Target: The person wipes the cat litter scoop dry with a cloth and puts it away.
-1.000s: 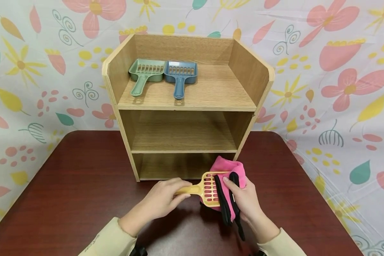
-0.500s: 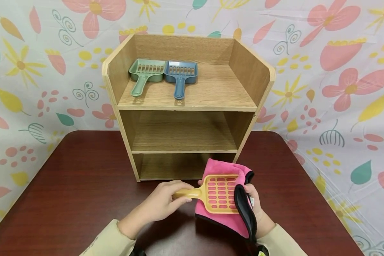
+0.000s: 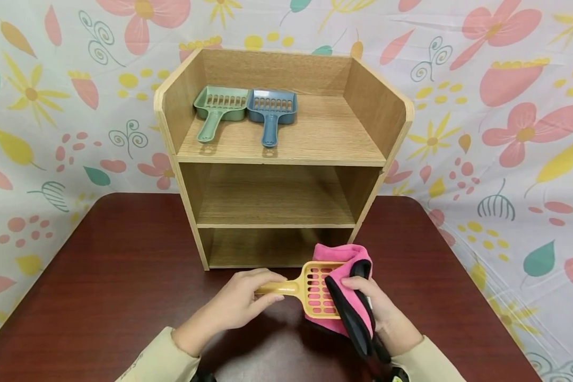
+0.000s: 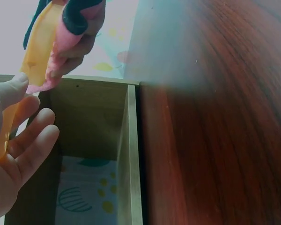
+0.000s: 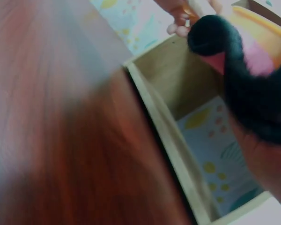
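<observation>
My left hand [image 3: 241, 300] pinches the handle of a yellow slotted litter scoop [image 3: 319, 297], thumb against fingers, above the table in front of the shelf. Around the far end of the scoop's head my right hand [image 3: 379, 305] holds a pink cloth with black edging [image 3: 341, 254]. Part of the cloth folds over the top of the scoop and part shows through the slots from beneath. In the left wrist view the scoop [image 4: 40, 44] is seen edge-on, its handle between thumb and fingers. Black edging [image 5: 239, 70] hides much of the right hand in the right wrist view.
A wooden shelf unit [image 3: 279, 160] stands at the back of the dark red-brown table [image 3: 100, 297]. On its top level, at left, a green litter scoop [image 3: 219, 106] and a blue litter scoop [image 3: 271, 111] lie side by side. A floral backdrop [image 3: 515, 175] hangs behind.
The right hand first drew the cloth back and spread it under the scoop, then folded it over the head again. The left hand keeps its grip on the handle, nearly still.
</observation>
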Motion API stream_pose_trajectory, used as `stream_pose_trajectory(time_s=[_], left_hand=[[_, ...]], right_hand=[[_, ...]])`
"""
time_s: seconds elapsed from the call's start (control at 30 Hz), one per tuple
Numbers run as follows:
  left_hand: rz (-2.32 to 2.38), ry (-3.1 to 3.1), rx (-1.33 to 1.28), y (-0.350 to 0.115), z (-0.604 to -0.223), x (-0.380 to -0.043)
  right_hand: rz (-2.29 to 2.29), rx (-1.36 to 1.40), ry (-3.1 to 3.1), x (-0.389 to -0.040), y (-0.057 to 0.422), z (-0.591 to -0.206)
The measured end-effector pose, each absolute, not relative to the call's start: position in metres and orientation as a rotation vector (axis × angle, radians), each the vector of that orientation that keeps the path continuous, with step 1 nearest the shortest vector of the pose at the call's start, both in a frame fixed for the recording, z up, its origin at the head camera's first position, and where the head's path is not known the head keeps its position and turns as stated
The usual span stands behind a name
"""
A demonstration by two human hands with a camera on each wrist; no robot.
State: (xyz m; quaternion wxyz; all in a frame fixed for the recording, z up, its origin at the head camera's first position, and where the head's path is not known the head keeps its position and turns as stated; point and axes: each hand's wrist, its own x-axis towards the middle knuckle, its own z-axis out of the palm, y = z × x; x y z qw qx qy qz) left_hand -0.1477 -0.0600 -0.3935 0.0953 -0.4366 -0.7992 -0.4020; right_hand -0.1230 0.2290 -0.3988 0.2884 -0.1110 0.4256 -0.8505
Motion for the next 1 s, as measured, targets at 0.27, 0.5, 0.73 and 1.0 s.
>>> stream_pose_trajectory(time_s=[0.27,0.5,0.73,1.0], left_hand=[[-0.904,-2.314,-1.283,-0.062,-0.385,-0.151],[-0.915,-2.291,-1.29,-0.065,-0.38,-0.152],[-0.9,-2.268,-1.233,-0.074,-0.379,-0.15],[-0.984,-2.258,-1.165,-0.087,-0.372,-0.146]], right_hand=[[-2.206,-0.35,2.003,-0.135,0.226,-0.398],[-2.083,0.017,2.411,-0.131,0.226,-0.394],[-2.264,0.255,2.134,-0.122,0.236,-0.385],[-2.362,0.159,1.681,-0.112,0.26,-0.382]])
